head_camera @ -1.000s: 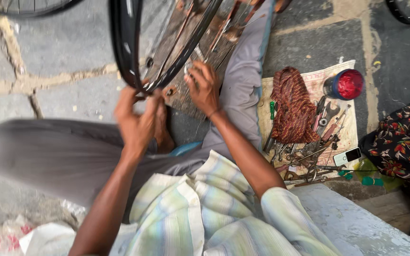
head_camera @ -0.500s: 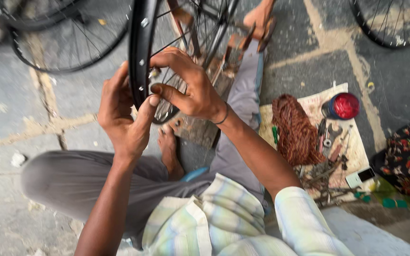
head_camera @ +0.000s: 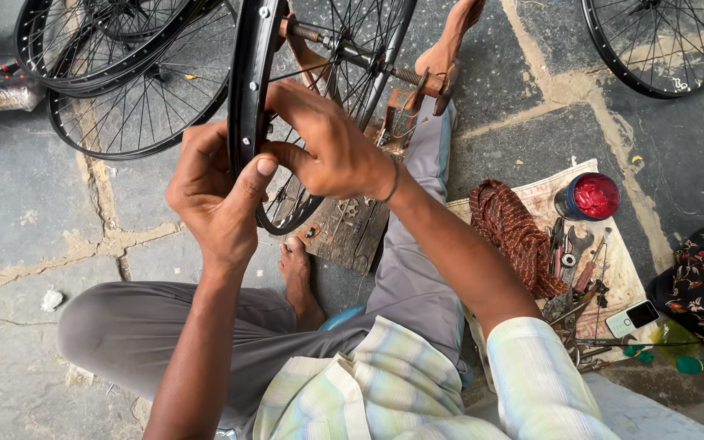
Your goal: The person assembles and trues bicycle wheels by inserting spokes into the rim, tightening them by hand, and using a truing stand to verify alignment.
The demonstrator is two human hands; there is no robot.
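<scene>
Gripping the black steel bicycle rim (head_camera: 246, 90) with both hands.
Your left hand (head_camera: 209, 200) has climbed from below and now curls shut on the rim's edge, thumb pressed flat; your right hand (head_camera: 323, 143) has come across and pinches at the same spot, so the work has settled there. Spare spoked wheels (head_camera: 124, 98) lie far left on the grey stone paving (head_camera: 26, 204); right of your legs, a rust-brown cloth (head_camera: 515, 228), red-lidded tin (head_camera: 588, 197) and hand tools (head_camera: 576, 261) sit on a paper sheet (head_camera: 629, 285).

wheel rim (head_camera: 246, 90): top cut off by the frame edge
right hand (head_camera: 327, 147): fingertips hidden behind the rim
tools (head_camera: 580, 261): too jumbled to tell apart
</scene>
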